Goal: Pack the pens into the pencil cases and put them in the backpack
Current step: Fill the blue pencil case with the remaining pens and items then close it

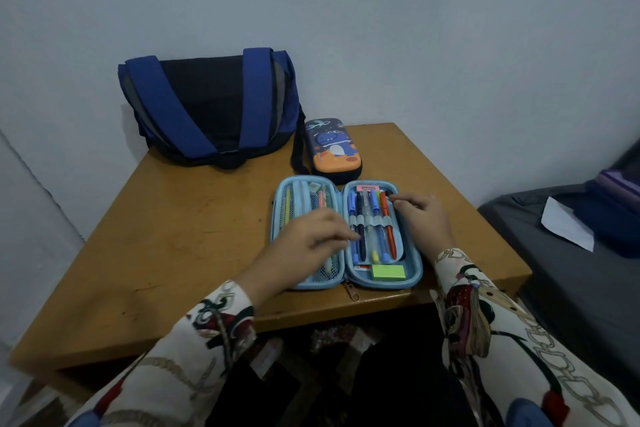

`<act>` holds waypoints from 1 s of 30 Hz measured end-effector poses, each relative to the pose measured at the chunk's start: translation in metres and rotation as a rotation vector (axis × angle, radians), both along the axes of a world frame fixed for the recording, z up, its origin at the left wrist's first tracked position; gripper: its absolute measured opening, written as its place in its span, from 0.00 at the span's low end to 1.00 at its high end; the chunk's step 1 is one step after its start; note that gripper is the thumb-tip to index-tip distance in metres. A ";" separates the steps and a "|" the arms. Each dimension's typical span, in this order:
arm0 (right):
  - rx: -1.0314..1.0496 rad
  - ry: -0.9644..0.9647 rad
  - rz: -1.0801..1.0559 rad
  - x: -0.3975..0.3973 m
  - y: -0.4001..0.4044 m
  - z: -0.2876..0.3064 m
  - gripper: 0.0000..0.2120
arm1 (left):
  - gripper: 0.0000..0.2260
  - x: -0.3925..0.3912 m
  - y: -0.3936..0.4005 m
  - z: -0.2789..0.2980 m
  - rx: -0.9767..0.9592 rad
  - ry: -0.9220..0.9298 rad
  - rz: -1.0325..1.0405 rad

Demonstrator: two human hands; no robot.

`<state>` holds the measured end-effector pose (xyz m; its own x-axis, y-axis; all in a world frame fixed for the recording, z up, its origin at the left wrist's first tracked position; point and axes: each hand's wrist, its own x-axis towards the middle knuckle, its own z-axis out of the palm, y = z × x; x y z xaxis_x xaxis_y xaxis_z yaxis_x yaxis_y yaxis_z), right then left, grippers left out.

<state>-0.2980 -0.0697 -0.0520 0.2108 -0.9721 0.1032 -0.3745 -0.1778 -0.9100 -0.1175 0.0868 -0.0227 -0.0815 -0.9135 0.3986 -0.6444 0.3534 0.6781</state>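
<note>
1. Hands first: our left hand (304, 246) hovers loosely curled, gripping nothing; our right hand (424, 215) rests relaxed on the open pencil case (346, 232).
2. Pens (372, 225) lie strapped, long axes near-to-far, between both hands.
3. Farther: dinosaur pencil case (332, 149), zipped; backpack (211, 104) far left.

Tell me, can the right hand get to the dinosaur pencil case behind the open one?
Probably yes. The right hand hovers over the open blue case, and the dinosaur pencil case lies just beyond it on the table, with nothing between them.
</note>
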 end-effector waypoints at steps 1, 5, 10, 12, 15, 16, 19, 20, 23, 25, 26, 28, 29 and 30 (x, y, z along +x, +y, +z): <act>-0.002 0.004 0.000 0.000 0.000 0.000 0.07 | 0.09 0.010 0.005 -0.003 0.005 0.079 0.072; -0.014 -0.014 -0.012 0.001 0.000 -0.002 0.07 | 0.04 0.041 0.026 -0.024 -0.011 0.146 0.211; 0.015 -0.020 -0.017 0.002 0.002 0.001 0.07 | 0.03 0.043 0.036 -0.032 -0.005 0.192 0.230; 0.001 -0.026 -0.017 0.002 0.003 0.001 0.07 | 0.04 0.043 0.035 -0.033 0.002 0.182 0.221; 0.010 -0.021 -0.021 0.002 0.004 0.002 0.07 | 0.05 0.043 0.036 -0.035 0.031 0.130 0.183; 0.021 -0.021 -0.025 0.003 0.005 0.002 0.08 | 0.05 0.043 0.036 -0.035 0.037 0.112 0.177; 0.022 -0.018 -0.026 0.003 0.007 0.004 0.07 | 0.03 0.042 0.034 -0.035 0.049 0.081 0.183; 0.019 -0.015 -0.031 0.003 0.006 0.003 0.07 | 0.03 0.042 0.034 -0.035 0.057 0.082 0.181; 0.005 -0.014 -0.035 0.003 0.005 0.003 0.07 | 0.10 0.044 0.033 -0.037 0.094 0.096 0.159; 0.016 -0.013 -0.024 0.003 0.005 0.002 0.08 | 0.10 0.044 0.034 -0.036 0.119 0.111 0.142; 0.023 -0.006 -0.025 0.003 0.004 0.001 0.08 | 0.08 0.043 0.034 -0.035 0.122 0.117 0.134; 0.024 0.008 -0.033 0.003 0.004 0.002 0.09 | 0.05 0.043 0.035 -0.033 0.119 0.122 0.122; 0.015 0.014 -0.027 0.003 0.004 0.002 0.10 | 0.06 0.044 0.034 -0.033 0.122 0.127 0.113; 0.008 0.022 -0.024 0.003 0.005 0.002 0.11 | 0.08 0.044 0.034 -0.032 0.129 0.134 0.104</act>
